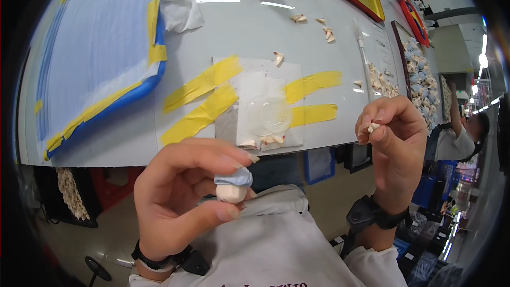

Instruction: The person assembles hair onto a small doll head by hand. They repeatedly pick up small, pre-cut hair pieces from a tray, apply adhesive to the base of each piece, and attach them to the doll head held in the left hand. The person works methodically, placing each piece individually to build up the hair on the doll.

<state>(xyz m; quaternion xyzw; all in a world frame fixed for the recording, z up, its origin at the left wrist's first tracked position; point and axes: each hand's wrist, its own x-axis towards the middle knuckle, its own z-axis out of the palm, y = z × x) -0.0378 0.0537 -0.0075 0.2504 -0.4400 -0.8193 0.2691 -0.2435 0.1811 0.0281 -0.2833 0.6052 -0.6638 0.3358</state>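
Observation:
My left hand is closed around a small figure piece, pale blue on top and cream below, held between thumb and fingers in front of my chest. To the right, my right hand pinches a tiny cream piece with a reddish tip between thumb and forefinger. Between the hands, a clear round dish or blob sits on a white sheet held down by yellow tape strips. Several small cream pieces lie at the sheet's front edge.
A blue tray edged with yellow tape covers the table's left. Crumpled tissue lies beside it. More cream pieces are scattered at the back. On the right are a pile of pieces and a tray of blue-and-cream parts. Another person is farther right.

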